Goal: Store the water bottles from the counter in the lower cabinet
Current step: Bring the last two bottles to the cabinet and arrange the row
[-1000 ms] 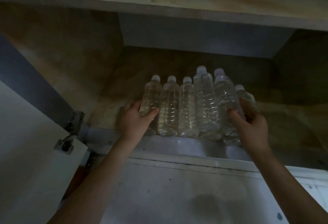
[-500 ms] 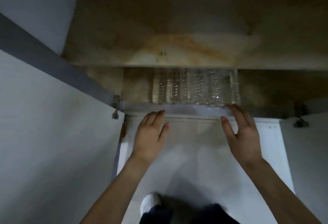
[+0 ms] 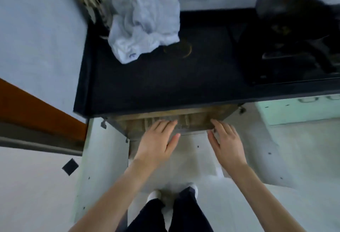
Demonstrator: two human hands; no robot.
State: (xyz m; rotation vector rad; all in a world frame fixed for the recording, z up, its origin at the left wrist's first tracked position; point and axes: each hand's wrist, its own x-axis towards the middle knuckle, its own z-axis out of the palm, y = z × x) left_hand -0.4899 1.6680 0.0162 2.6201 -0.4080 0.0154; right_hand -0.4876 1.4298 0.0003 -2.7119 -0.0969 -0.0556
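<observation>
Both hands empty, grip spread apart: left hand, right hand at dark wooden lower cabinet opening; white doors left open, shins could be struck; black table edge overhead, head could be bumped

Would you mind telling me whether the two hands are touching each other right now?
Apart. The head view shows the left hand and the right hand open, side by side, with pale floor plainly visible between them.

Black counter, white bag, brown cabinet inside.
</observation>
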